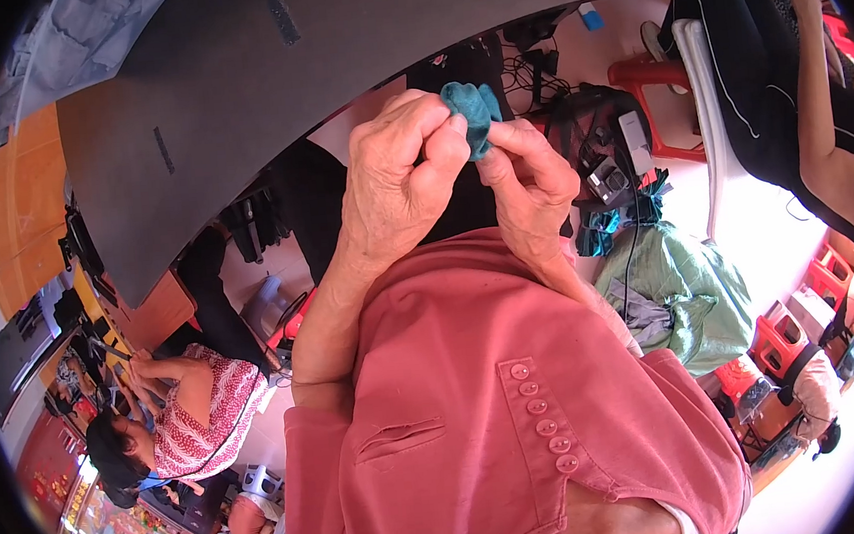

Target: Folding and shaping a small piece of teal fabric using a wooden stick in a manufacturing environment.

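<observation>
Between my two hands is a small bunched piece of teal cloth, soft and folded over on itself. My left hand pinches its left side between thumb and curled fingers. On the lower right edge of the cloth, my right hand grips with thumb and forefinger. Both hands are raised in front of my body, near the edge of a dark table. What the cloth forms cannot be made out, since the folds and fingers hide part of it.
A green sack and a black bag with small devices on it are on my right. Loose cables lie beyond my hands. Red stools stand nearby. A person in patterned clothing sits left; another in black is right.
</observation>
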`<state>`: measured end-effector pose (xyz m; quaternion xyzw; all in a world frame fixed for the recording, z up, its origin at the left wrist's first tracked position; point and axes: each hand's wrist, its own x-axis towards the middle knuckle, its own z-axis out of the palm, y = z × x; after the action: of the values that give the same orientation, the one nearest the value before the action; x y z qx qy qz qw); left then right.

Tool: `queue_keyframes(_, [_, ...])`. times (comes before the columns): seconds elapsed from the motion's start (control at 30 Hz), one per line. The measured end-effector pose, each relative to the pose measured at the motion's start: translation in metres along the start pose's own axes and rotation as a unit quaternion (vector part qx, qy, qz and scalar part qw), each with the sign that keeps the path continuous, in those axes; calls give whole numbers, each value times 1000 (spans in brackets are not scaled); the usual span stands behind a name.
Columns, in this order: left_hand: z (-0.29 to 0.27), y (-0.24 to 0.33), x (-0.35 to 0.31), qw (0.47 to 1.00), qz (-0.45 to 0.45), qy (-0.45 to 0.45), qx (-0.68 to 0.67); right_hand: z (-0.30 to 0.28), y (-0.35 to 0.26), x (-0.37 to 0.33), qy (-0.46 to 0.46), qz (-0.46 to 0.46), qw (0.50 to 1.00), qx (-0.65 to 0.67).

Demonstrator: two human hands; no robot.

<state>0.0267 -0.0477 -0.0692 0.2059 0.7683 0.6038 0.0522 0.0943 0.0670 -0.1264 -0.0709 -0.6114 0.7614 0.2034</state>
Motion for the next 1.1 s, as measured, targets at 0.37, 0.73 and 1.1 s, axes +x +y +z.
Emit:
queue_keyframes(0.37, [-3, -2, 2, 998, 33, -44, 9, 0, -2, -3, -48, 220, 925, 307])
queue_keyframes(0.73, [-11, 2, -4, 995, -19, -36, 89, -4, -4, 0, -47, 169, 976, 130])
queue_keyframes(1.1, [11, 5, -1, 992, 11, 104, 77, 6, -8, -4, -53, 116, 985, 116])
